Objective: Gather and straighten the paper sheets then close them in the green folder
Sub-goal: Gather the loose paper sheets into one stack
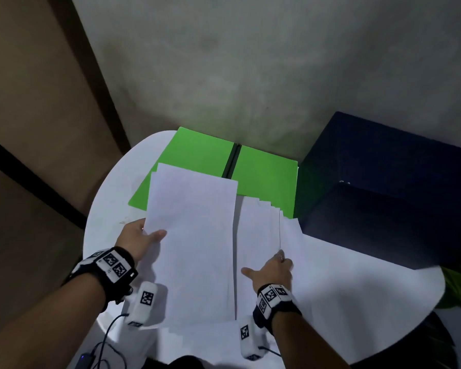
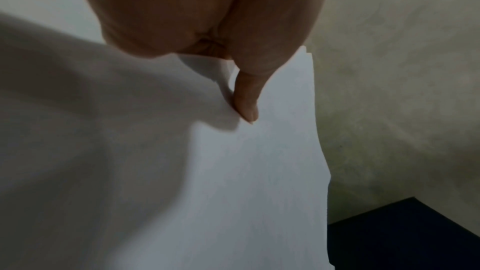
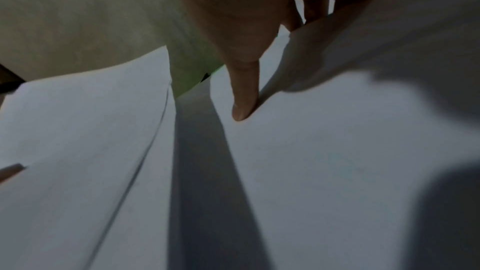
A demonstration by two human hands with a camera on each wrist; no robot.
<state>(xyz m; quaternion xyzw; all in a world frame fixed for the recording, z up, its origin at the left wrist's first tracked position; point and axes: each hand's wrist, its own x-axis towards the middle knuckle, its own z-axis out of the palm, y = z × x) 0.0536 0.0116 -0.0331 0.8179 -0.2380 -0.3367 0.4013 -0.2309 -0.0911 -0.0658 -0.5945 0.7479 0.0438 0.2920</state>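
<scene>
We are mid-gather: our left hand (image 1: 139,239) pinches the lifted white paper sheets (image 1: 192,235), our right hand (image 1: 273,270) grips the fanned white sheets (image 1: 261,227) at 3 o'clock, and next we merge both stacks below the open green card folder (image 1: 197,153) at 12 o'clock.

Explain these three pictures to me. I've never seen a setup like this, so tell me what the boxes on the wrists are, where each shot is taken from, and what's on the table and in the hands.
No machine here: a person works with bare hands. The checkered wrist boxes likely house the two wrist cameras.

The wide picture comes from a camera on the person's head, looking down. The two close, blurry pictures look along each hand from the wrists.

On the round white table a green folder lies open at the far side. Nearer, fanned paper sheets lie spread out.

The left hand holds a lifted batch of sheets by its edge, thumb on top. The right hand rests on the fanned sheets, thumb out, fingertips at a raised sheet's edge.
</scene>
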